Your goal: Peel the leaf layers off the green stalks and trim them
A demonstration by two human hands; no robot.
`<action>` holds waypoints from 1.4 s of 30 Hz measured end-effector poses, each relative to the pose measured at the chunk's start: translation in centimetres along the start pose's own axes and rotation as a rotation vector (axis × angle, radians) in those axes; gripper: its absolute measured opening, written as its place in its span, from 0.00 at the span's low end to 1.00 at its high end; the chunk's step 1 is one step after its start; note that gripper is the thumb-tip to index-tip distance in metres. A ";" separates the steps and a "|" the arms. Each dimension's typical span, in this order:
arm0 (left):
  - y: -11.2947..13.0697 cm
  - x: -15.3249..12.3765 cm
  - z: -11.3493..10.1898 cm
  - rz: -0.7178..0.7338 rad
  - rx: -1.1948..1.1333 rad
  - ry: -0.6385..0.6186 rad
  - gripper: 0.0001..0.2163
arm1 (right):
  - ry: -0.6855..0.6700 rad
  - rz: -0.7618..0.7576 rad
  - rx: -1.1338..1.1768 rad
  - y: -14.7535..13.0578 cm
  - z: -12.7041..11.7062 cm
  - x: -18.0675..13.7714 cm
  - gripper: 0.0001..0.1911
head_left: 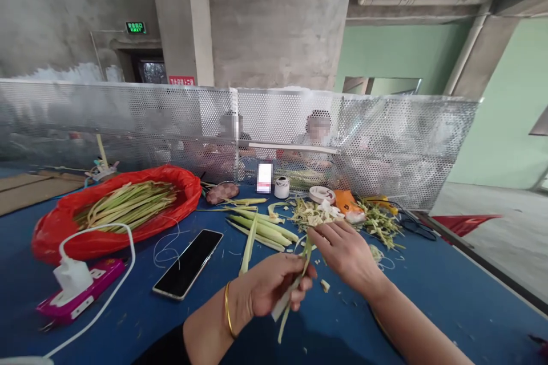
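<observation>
My left hand (282,285), with a gold bangle at the wrist, is closed around a green leaf strip (307,254). Below the fingers hang a thin green end and a broader pale, flat piece (280,303). At the top of the strip, my right hand (342,248) has its fingers bent and pressed together on the upper end; its fingertips are partly hidden. Just beyond my left hand lie thick pale-green stalks (265,231), and one leaf (249,245) sticks up beside them. A heap of peeled scraps (306,214) sits behind my right hand.
At left, a red plastic bag (47,234) holds long green strips (132,205). Nearer are a black phone (188,265) and a purple power strip (81,291) with a white cable. A tape roll (322,194) and lit screen (264,177) stand before a perforated metal screen (385,148); people sit behind it.
</observation>
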State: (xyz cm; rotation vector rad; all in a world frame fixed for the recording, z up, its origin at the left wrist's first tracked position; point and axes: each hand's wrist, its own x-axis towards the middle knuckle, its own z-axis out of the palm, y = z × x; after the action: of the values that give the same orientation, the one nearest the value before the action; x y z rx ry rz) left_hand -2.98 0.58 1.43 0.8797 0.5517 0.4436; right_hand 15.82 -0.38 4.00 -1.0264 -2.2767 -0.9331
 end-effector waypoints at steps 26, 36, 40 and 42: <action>-1.0 1.7 0.7 0.432 -0.398 0.399 0.07 | -0.359 1.264 1.774 -8.4 1.0 -2.3 0.16; -2.2 2.3 0.8 0.525 -0.312 0.456 0.06 | -0.390 1.126 1.499 -9.3 2.3 -2.9 0.22; -2.0 2.1 1.0 0.472 -0.365 0.433 0.07 | -0.399 1.165 1.531 -9.2 2.4 -3.0 0.22; -1.7 1.9 1.0 0.428 -0.408 0.393 0.10 | -0.400 1.190 1.579 -9.0 2.2 -2.9 0.22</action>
State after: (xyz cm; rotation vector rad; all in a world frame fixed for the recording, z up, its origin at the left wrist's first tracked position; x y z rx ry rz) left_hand -0.65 0.13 0.07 0.5108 0.6014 1.0947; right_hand 10.29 -4.46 -2.82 -1.2993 -1.3142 1.3855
